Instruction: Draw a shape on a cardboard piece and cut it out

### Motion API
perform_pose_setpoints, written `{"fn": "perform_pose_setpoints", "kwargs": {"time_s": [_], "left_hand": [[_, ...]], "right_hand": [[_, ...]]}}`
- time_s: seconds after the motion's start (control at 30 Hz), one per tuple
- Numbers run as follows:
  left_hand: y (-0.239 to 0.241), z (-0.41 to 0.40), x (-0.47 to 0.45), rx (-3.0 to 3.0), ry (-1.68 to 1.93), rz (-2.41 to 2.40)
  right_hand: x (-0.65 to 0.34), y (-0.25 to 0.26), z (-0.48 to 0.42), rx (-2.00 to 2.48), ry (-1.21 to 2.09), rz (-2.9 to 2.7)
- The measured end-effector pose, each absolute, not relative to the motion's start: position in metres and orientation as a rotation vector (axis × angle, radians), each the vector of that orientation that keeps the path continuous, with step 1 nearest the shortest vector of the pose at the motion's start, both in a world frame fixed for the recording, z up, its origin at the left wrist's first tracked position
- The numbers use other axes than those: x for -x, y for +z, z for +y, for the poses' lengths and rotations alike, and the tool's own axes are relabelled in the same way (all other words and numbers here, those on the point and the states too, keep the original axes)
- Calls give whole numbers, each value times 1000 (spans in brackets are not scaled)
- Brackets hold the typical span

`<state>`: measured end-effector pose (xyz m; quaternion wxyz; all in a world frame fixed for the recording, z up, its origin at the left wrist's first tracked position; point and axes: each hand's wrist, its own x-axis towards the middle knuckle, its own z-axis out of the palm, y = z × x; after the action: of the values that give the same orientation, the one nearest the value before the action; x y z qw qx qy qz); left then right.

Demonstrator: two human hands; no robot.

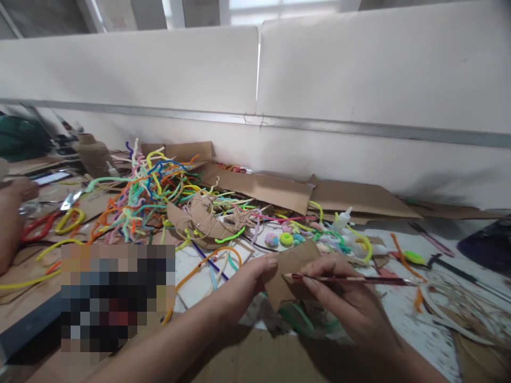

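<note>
In my left hand (247,284) I grip the left edge of a small brown cardboard piece (293,260), thumb on its face. My right hand (351,300) is closed round a dark red pencil (371,279), held nearly level, its sharpened tip over the middle of the cardboard. Whether the tip touches the surface I cannot tell. Part of the cardboard's right side is hidden behind my right fingers. Below the card lies something green and partly see-through (297,317). Just beyond it are small fuzzy coils, among them a yellow one (286,239).
A heap of coloured pipe cleaners (139,197) covers the left middle, beside a cardboard crescent (207,218). Orange-handled scissors (40,226), a twine spool (91,154) and another person's arm (11,213) are at left. A glue bottle (342,219) and coiled cord (451,303) lie right.
</note>
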<state>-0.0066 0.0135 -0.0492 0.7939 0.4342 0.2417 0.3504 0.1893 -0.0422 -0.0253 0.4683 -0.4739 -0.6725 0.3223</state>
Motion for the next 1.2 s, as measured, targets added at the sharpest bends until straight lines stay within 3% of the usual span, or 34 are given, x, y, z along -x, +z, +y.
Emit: {"fn": "perform_pose_setpoints", "kwargs": {"time_s": [1.2], "left_hand": [[-53,14,11,-932,753,536]], "right_hand": [[-196,-34,-36,1204,594,-1679]]}}
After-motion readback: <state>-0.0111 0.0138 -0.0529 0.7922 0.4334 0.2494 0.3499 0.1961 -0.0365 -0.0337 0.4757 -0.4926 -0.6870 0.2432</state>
